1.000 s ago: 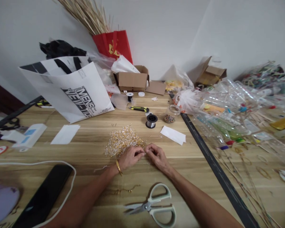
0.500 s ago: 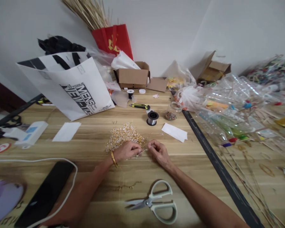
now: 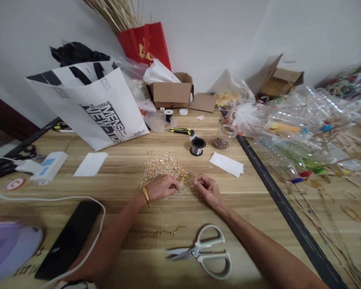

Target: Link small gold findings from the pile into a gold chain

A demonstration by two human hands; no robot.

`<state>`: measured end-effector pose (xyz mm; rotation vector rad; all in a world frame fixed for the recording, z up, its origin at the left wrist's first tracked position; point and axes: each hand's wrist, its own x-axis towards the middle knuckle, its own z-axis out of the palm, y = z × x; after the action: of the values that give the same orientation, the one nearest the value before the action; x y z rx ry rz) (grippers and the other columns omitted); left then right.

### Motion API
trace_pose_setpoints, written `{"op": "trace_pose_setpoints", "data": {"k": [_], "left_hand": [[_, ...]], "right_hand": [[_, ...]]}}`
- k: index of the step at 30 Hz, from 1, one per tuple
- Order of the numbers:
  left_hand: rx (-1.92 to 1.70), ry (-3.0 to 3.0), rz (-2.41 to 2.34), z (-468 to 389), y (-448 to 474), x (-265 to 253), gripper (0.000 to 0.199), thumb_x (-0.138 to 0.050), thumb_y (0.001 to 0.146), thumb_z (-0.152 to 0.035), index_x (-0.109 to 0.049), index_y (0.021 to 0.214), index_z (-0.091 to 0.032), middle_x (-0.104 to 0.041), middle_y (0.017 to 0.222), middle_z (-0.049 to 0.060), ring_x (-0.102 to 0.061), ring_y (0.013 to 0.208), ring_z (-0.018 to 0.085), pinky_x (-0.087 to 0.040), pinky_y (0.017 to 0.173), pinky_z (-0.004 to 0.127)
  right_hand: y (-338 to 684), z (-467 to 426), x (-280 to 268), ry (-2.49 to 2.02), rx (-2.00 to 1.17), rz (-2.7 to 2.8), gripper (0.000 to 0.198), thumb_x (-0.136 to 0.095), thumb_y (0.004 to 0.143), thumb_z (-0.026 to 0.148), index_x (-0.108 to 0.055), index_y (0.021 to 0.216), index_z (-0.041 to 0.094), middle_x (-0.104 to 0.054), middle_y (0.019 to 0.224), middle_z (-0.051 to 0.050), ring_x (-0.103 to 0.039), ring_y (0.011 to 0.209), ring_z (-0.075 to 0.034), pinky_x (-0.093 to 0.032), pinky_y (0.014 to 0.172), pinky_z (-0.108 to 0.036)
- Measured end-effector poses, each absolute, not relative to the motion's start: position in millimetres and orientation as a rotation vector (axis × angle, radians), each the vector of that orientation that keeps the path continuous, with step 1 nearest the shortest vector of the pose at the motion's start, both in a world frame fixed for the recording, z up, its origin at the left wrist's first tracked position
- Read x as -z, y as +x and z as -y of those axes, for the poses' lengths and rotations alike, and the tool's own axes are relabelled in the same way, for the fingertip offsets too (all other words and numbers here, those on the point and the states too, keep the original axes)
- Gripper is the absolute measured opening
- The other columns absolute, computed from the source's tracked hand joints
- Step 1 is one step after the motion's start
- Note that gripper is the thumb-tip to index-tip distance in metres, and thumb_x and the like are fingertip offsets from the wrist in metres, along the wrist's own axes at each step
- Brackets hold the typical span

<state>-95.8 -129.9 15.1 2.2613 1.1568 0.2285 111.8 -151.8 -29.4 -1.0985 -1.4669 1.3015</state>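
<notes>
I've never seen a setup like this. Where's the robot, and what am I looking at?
There's no robot here: these are a person's bare hands, seen by a camera worn on the head, looking forward and down. On the wooden table lies a glittery gold-and-clear pile. The left hand rests at its near edge; the right hand is just right of it, fingers curled. Anything they pinch is too small to make out. Scissors lie nearer the person; a spool and cutter lie beyond.
</notes>
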Motion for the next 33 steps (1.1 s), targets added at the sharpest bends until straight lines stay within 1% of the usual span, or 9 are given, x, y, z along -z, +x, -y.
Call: {"op": "trace_pose_setpoints", "data": {"k": [5,11,14,19,23,27,30,33], "left_hand": [[-0.175,2.271,-1.154,129,-98,-19,0.019,-0.054,0.072,-0.016,-0.072,0.077,-0.021,-0.07,0.072,0.001,-0.058,0.065,0.014,-0.036,0.06,0.021],[-0.202,2.19,-1.175,127,-102,-19,0.016,-0.056,0.072,-0.019,-0.071,0.075,-0.019,-0.068,0.069,0.001,-0.058,0.063,0.013,-0.037,0.059,0.02],[-0.205,2.189,-1.166,125,-101,-17,0.015,-0.057,0.072,-0.018,-0.071,0.075,-0.018,-0.067,0.068,0.001,-0.057,0.063,0.013,-0.037,0.059,0.019],[-0.206,2.298,-1.128,127,-92,-9,0.014,-0.058,0.073,-0.015,-0.07,0.079,-0.018,-0.064,0.072,0.002,-0.055,0.066,0.014,-0.037,0.061,0.021],[-0.197,2.366,-1.144,131,-86,-4,0.011,-0.059,0.074,-0.015,-0.069,0.075,-0.019,-0.061,0.073,0.003,-0.054,0.069,0.015,-0.037,0.066,0.023],[-0.231,2.361,-1.126,131,-87,-7,0.012,-0.057,0.074,-0.013,-0.067,0.073,-0.018,-0.06,0.074,0.003,-0.053,0.071,0.015,-0.038,0.067,0.023],[-0.268,2.314,-1.109,129,-91,-12,0.011,-0.056,0.072,-0.013,-0.067,0.071,-0.017,-0.061,0.071,0.002,-0.054,0.069,0.014,-0.038,0.067,0.022],[-0.26,2.198,-1.113,129,-94,-17,0.012,-0.056,0.071,-0.013,-0.067,0.071,-0.015,-0.062,0.065,0.0,-0.053,0.061,0.011,-0.038,0.061,0.02]], "right_hand": [[113,153,27,-1.099,-1.278,1.492,0.026,-0.054,0.082,0.042,-0.051,0.075,0.017,-0.038,0.051,0.006,-0.032,0.044,-0.007,-0.025,0.04,-0.02],[113,152,26,-1.119,-1.281,1.477,0.028,-0.055,0.081,0.044,-0.051,0.074,0.017,-0.038,0.05,0.006,-0.032,0.042,-0.007,-0.024,0.04,-0.02],[113,152,26,-1.13,-1.281,1.476,0.028,-0.055,0.081,0.044,-0.051,0.075,0.017,-0.037,0.051,0.006,-0.032,0.043,-0.007,-0.025,0.04,-0.02],[113,153,25,-1.122,-1.304,1.466,0.026,-0.054,0.082,0.042,-0.051,0.075,0.017,-0.037,0.05,0.007,-0.032,0.043,-0.007,-0.024,0.04,-0.02],[114,152,27,-1.128,-1.303,1.467,0.026,-0.054,0.082,0.042,-0.052,0.075,0.017,-0.037,0.051,0.006,-0.032,0.042,-0.007,-0.025,0.04,-0.02],[114,152,28,-1.127,-1.299,1.464,0.026,-0.055,0.082,0.042,-0.052,0.076,0.017,-0.037,0.052,0.006,-0.033,0.043,-0.008,-0.025,0.04,-0.02],[114,152,27,-1.119,-1.31,1.468,0.026,-0.055,0.082,0.042,-0.052,0.075,0.017,-0.037,0.052,0.006,-0.032,0.043,-0.007,-0.025,0.04,-0.02],[113,152,26,-1.108,-1.327,1.487,0.026,-0.054,0.082,0.041,-0.051,0.076,0.016,-0.037,0.051,0.006,-0.031,0.043,-0.007,-0.024,0.041,-0.02]]}}
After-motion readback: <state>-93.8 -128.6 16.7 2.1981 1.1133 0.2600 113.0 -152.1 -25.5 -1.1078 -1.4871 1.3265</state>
